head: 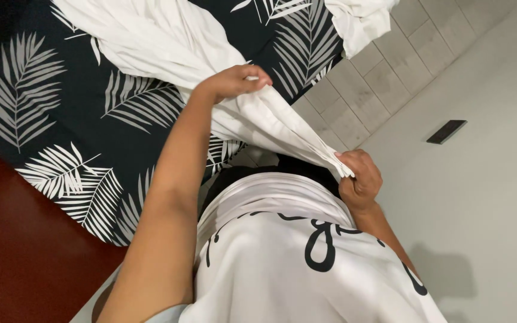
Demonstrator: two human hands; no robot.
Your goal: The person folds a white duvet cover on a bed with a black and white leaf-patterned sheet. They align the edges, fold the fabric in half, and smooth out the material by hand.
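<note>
A white cloth lies across a black bedcover with white leaf prints and stretches toward me. My left hand reaches out over the bed and pinches a fold of the cloth. My right hand is close to my body and grips the bunched end of the same cloth. The cloth is pulled taut between the two hands. My white shirt with black lettering fills the lower middle.
A dark red bed frame or board runs along the lower left. Pale square floor tiles show at the upper right, beside a light wall with a dark rectangular plate. More white fabric lies at the top.
</note>
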